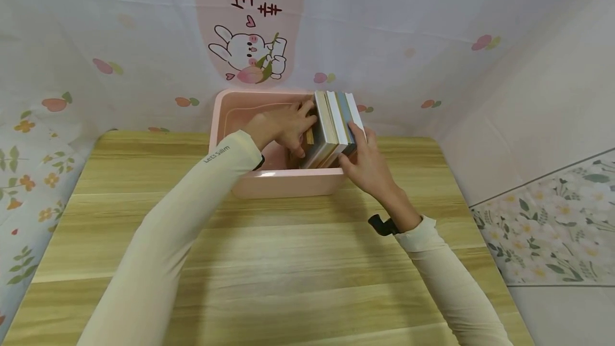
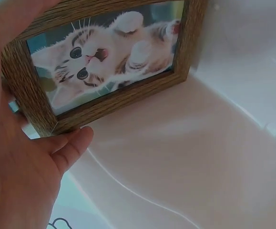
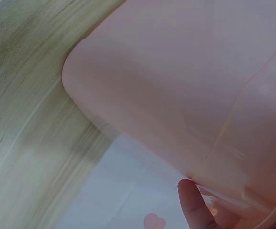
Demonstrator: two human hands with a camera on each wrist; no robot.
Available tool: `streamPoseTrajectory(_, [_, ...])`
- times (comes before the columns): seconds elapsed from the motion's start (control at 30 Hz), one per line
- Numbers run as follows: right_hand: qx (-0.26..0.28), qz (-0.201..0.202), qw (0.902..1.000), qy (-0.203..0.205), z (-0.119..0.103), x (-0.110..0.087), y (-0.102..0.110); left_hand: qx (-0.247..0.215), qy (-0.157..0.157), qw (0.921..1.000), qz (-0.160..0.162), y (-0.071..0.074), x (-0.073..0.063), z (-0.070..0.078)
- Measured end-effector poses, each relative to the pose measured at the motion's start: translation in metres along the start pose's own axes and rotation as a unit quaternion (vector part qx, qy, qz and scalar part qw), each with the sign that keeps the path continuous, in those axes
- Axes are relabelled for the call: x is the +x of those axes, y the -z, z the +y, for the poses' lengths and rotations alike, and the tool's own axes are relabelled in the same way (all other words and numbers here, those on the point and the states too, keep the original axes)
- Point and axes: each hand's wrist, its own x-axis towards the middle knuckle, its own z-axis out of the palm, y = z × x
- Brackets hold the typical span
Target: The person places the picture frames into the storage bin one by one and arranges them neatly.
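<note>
Inside the pink bin my left hand grips a picture frame by its edge. In the left wrist view the picture frame has a brown wood-grain border and a kitten photo. It stands beside several books, which are upright, side by side, in the bin's right end. My right hand rests at the right side of the books, with thumb and index finger touching them. A fingertip meets the bin's outer wall in the right wrist view; the other right fingers are hidden there.
The bin sits at the back of a wood-grain table, close to a white printed cloth. Light wall tiles rise on the right. Bare bin floor shows left of the left hand.
</note>
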Motion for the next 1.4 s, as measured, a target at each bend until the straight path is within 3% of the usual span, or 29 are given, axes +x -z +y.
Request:
streamPoseTrajectory(0.37, [0.000,-0.004,1.0000,0.005,-0.003,0.001,-0.002,0.002,0.013,0.9992,-0.037,-0.004,-0.004,-0.002])
streamPoseTrajectory(0.73, [0.006,-0.003,1.0000,0.001,-0.003,0.001,-0.003,0.010,0.035,0.9969,-0.070,0.000,-0.006,0.001])
streamPoseTrajectory(0.97, [0.012,-0.006,0.9999,-0.001,-0.002,0.000,0.000,0.015,0.016,0.9982,-0.055,0.001,-0.007,-0.001])
streamPoseTrajectory(1.2, [0.007,-0.005,1.0000,0.000,-0.001,-0.001,-0.001,0.013,0.023,0.9974,-0.067,0.006,-0.009,0.001])
streamPoseTrajectory(1.4, [0.012,-0.005,0.9999,-0.001,-0.001,0.000,0.000,0.000,0.021,0.9980,-0.059,0.009,-0.011,0.001])
